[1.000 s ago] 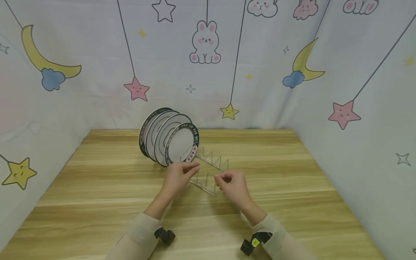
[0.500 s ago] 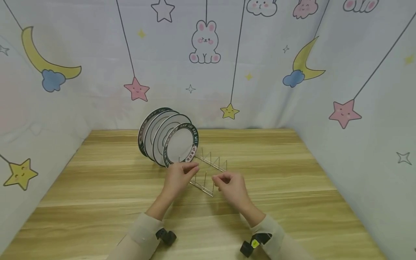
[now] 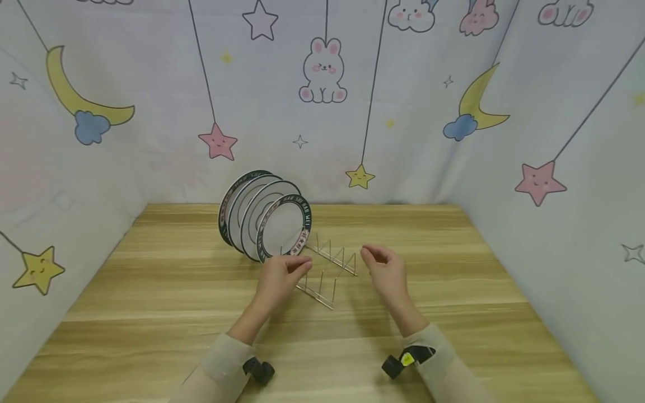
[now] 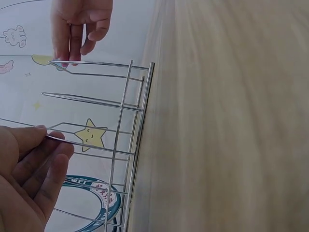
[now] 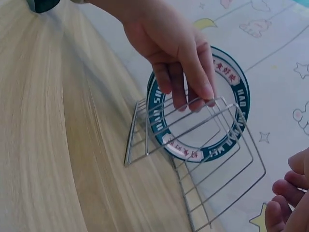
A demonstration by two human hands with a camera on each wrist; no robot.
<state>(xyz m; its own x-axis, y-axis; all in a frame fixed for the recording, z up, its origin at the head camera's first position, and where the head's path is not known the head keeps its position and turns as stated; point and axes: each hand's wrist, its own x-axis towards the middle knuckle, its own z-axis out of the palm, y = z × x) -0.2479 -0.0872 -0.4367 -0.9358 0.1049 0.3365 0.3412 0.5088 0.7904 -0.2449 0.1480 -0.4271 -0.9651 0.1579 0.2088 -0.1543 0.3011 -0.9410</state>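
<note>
Several white plates with dark green rims stand on edge in a silver wire dish rack (image 4: 139, 145); the frontmost plate (image 3: 284, 226) bears lettering on its rim. My left hand (image 3: 279, 280) pinches one of the rack's upright wires between thumb and fingers, just in front of that plate. In the right wrist view the same left hand (image 5: 166, 41) has its fingertips at the top of a wire loop. My right hand (image 3: 392, 274) is beside the rack's right end, fingers loosely bent, holding nothing. Its fingertips overlap the end wire in the left wrist view.
The rack rests on a wood-grain table (image 3: 428, 347). Behind and at both sides hangs a white curtain (image 3: 403, 151) printed with stars, moons and a rabbit. A black camera (image 3: 259, 370) sits on the left wrist, another black camera (image 3: 393, 366) on the right.
My right hand has moved off the rack's front end wire, rightward and slightly away from me. My left hand keeps its pinch on the rack. The head view has shifted slightly.
</note>
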